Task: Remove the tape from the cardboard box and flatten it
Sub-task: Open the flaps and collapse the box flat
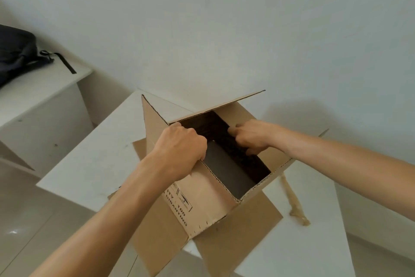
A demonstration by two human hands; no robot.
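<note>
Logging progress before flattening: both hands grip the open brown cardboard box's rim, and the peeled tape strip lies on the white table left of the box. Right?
Not quite. The head view shows the crumpled tan tape strip on the white table right of the brown cardboard box. Left hand and right hand do grip its rim.

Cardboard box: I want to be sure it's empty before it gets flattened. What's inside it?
Inside the cardboard box only dark inner walls and a grey bottom show. The left hand and right hand cover part of the interior.
</note>
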